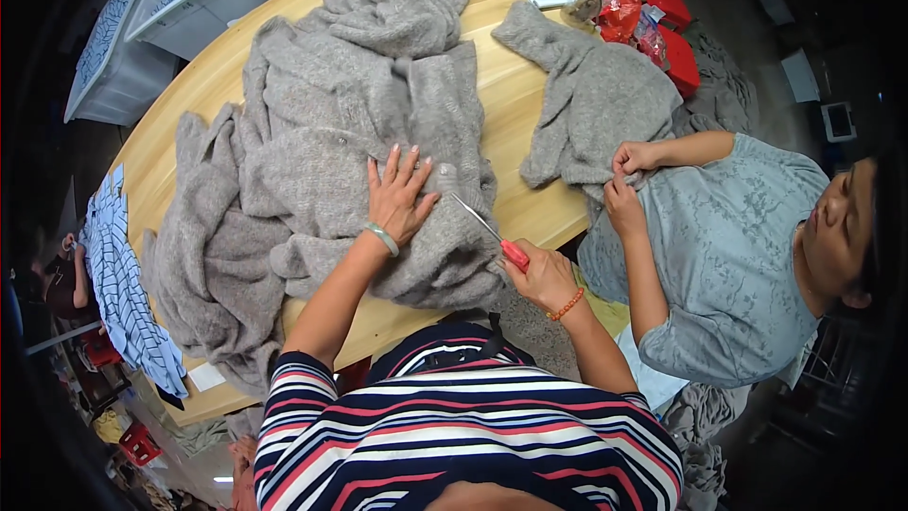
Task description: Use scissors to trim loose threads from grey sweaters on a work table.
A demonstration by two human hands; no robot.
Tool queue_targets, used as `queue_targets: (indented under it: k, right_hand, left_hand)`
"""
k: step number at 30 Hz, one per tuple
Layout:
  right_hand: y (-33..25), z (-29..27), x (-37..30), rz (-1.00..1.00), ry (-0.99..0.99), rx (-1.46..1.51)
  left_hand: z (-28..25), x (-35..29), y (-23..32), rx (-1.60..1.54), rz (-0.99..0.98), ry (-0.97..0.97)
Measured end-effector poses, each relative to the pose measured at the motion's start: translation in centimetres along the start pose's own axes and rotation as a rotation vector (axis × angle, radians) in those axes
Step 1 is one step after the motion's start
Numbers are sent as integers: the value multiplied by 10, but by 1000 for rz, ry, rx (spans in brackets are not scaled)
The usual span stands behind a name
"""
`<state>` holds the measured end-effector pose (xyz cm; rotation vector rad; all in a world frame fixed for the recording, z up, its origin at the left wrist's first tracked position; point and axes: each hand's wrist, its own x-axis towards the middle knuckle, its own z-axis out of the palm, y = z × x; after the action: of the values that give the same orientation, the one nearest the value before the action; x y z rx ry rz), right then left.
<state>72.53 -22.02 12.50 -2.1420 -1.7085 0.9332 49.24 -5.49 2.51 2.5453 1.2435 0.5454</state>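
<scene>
grey knitted garment (322,180) lies spread over the middle of the wooden table (515,95), down to its near edge, and the left hand (397,199) rests flat on it with the fingers open, gripping nothing. the right hand (539,274) is closed on the red handle of small scissors (487,227) at the near edge, their blades pointing at the knit. another person's hands (629,180) pinch a second grey garment (591,99) at the right edge.
</scene>
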Motion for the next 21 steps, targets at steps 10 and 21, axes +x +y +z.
queue_targets:
  k: [10, 21]
  right_hand:
    - [-23, -13, 12, 1, -104, -146]
    - [-63, -6, 56, -156, -24, -82]
  left_hand:
    - [7, 2, -4, 67, 67, -127]
    - [-1, 5, -46, -484, 61, 51]
